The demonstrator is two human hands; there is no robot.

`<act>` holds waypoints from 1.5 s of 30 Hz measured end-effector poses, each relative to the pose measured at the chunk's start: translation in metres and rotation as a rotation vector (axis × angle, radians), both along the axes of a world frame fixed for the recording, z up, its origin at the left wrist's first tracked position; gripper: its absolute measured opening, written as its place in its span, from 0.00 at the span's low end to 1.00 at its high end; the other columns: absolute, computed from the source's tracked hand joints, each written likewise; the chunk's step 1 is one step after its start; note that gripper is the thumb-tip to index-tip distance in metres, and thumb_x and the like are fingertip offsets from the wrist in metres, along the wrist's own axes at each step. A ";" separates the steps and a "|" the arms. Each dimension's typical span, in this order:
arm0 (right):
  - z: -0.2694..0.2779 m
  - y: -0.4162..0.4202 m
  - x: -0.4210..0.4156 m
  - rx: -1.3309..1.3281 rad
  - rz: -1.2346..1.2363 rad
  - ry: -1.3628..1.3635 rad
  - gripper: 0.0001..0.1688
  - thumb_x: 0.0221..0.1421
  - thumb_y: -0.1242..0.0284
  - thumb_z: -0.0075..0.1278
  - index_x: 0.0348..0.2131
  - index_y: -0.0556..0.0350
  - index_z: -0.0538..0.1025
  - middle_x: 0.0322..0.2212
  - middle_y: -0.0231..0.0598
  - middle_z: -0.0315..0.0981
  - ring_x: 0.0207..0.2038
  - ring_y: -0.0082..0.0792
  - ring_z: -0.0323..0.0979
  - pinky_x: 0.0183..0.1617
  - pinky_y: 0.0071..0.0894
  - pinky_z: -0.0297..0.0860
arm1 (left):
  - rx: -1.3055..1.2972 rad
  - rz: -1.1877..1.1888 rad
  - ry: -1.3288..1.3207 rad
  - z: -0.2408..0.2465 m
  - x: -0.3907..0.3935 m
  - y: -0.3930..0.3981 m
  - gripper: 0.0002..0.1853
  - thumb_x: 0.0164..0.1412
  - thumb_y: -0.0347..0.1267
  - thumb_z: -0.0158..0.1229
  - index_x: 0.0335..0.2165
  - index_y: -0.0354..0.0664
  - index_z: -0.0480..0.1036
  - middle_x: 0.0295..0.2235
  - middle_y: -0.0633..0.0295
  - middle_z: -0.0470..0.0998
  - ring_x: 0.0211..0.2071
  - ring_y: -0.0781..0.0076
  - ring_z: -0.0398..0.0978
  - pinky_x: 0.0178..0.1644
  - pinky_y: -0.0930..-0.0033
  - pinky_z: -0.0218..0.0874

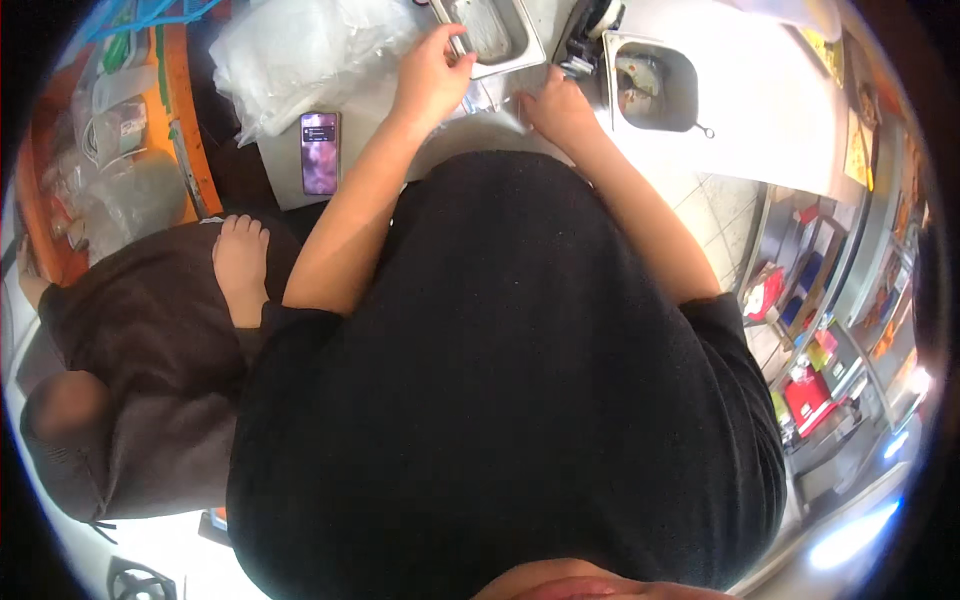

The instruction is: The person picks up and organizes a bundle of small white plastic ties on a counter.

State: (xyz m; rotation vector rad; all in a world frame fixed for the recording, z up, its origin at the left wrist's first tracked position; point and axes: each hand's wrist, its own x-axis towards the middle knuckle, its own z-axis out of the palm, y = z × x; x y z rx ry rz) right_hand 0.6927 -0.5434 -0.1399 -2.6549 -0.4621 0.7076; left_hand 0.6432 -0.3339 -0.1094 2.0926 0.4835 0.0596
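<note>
At the top of the head view, my left hand [435,81] has its thumb and fingers on the near left corner of a shallow steel pan [531,54], which looks nearly empty. My right hand [560,109] is on the table to the right of that pan, its fingers bent beside thin clear plastic [514,94]; whether it grips the plastic is too blurred to tell. A deeper steel container [679,90] with some food remains and a utensil in it stands right of my right hand. A dark device or tool [585,37] lies between the two metal containers.
A heap of clear plastic bags [292,64] lies at the upper left, with a lit phone [320,154] on the table [281,176] below it. A seated person in brown [150,315] is close on my left, one hand on the lap. Shelves with goods [814,337] stand at the right.
</note>
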 end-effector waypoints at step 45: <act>-0.021 0.123 0.119 0.229 0.129 0.619 0.16 0.59 0.66 0.54 0.37 0.63 0.81 0.28 0.38 0.81 0.30 0.31 0.77 0.36 0.31 0.72 | -0.350 0.171 -0.206 0.002 -0.012 0.000 0.25 0.51 0.26 0.63 0.44 0.36 0.59 0.32 0.39 0.77 0.37 0.34 0.77 0.39 0.43 0.64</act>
